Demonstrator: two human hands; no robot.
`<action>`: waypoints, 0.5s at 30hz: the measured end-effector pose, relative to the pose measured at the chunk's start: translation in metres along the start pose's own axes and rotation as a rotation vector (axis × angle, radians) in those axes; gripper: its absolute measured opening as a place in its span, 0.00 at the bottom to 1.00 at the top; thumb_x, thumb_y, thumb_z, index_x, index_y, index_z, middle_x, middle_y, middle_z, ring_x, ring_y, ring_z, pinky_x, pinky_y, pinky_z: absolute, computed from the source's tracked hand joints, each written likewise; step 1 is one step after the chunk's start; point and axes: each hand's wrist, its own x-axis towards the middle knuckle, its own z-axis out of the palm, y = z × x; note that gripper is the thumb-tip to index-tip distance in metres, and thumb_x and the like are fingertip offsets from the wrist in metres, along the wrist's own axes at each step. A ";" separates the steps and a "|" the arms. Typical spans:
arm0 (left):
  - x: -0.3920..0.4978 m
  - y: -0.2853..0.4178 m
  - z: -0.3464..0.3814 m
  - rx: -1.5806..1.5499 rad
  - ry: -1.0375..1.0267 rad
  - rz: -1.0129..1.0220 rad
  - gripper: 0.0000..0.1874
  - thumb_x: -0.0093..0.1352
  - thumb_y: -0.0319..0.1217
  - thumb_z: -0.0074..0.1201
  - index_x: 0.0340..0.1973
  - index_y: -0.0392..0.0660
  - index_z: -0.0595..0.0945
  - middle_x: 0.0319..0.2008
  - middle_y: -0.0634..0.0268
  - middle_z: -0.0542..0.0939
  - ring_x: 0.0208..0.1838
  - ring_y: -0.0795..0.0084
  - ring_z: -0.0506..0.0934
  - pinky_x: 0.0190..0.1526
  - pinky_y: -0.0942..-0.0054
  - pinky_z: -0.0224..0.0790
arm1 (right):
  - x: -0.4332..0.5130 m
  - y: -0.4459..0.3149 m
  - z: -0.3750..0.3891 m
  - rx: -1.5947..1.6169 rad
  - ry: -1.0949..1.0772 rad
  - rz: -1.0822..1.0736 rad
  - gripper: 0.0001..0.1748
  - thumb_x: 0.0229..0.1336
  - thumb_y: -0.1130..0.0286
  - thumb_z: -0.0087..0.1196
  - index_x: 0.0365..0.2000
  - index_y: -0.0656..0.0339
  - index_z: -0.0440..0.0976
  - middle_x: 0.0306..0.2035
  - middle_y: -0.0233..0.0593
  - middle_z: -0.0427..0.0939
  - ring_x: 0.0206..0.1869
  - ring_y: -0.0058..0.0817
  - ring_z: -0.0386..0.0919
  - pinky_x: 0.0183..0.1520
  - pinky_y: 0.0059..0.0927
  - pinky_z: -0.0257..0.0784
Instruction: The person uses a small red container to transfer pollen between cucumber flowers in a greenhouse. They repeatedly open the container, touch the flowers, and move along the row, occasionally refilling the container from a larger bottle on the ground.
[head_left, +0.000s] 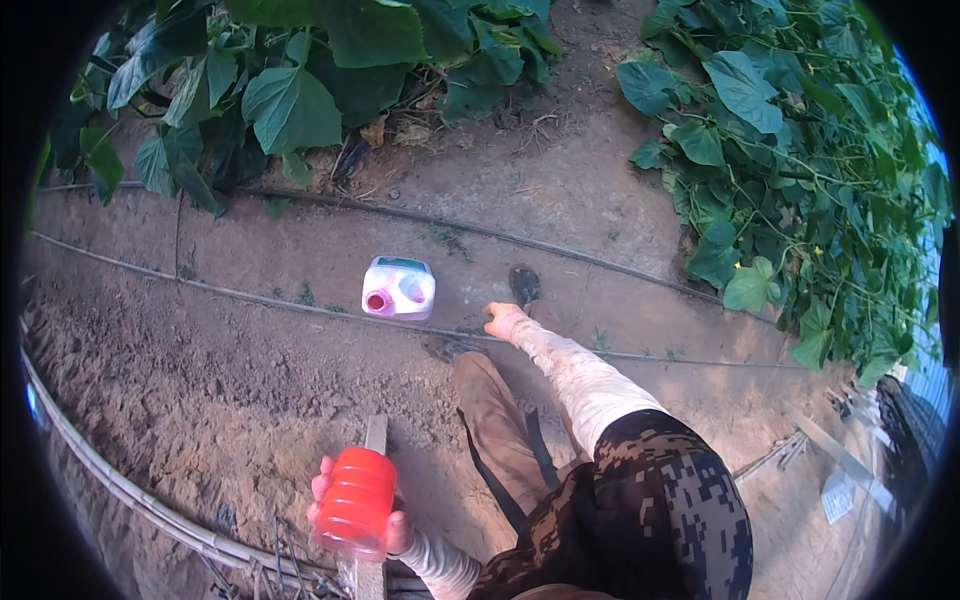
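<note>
My left hand (322, 491) is wrapped around a ribbed, clear plastic jar (356, 499) of bright red contents, at the lower left. A wooden post (376, 433) runs behind the jar. My right hand (504, 319) reaches out over the ground near my shoes, its fingers apart and nothing seen in them. To the left of that hand, not touching it, a white plastic jug (399, 289) stands on the soil. Its round mouth is uncapped and stained red, and a green label shows on its side.
Leafy vines with yellow flowers (817, 187) rise at the right, and large-leaved plants (292, 105) hang at the upper left. Two thin hoses (525, 241) cross the soil. Bent poles (142, 510) lie at the lower left. A shoe (525, 283) is near my right hand.
</note>
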 end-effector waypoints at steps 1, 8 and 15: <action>0.001 0.011 0.008 -0.001 -0.034 0.017 0.49 0.50 0.42 0.72 0.62 0.48 0.59 0.59 0.53 0.65 0.63 0.47 0.64 0.59 0.50 0.66 | -0.021 0.023 -0.008 0.066 -0.021 0.043 0.33 0.48 0.62 0.56 0.57 0.56 0.69 0.56 0.50 0.73 0.60 0.42 0.71 0.61 0.37 0.67; 0.007 0.086 0.086 -0.165 -0.361 -0.001 0.48 0.51 0.43 0.71 0.62 0.43 0.60 0.56 0.55 0.68 0.62 0.51 0.66 0.63 0.51 0.59 | -0.147 0.153 -0.050 0.328 0.220 0.395 0.29 0.49 0.62 0.55 0.53 0.59 0.73 0.53 0.51 0.76 0.57 0.46 0.73 0.57 0.40 0.70; -0.014 0.150 0.192 -0.182 -0.612 0.037 0.55 0.51 0.44 0.71 0.66 0.39 0.55 0.58 0.56 0.68 0.64 0.53 0.65 0.65 0.53 0.55 | -0.196 0.153 -0.112 0.024 -0.046 0.020 0.17 0.46 0.62 0.55 0.36 0.58 0.82 0.39 0.47 0.82 0.47 0.40 0.80 0.49 0.38 0.74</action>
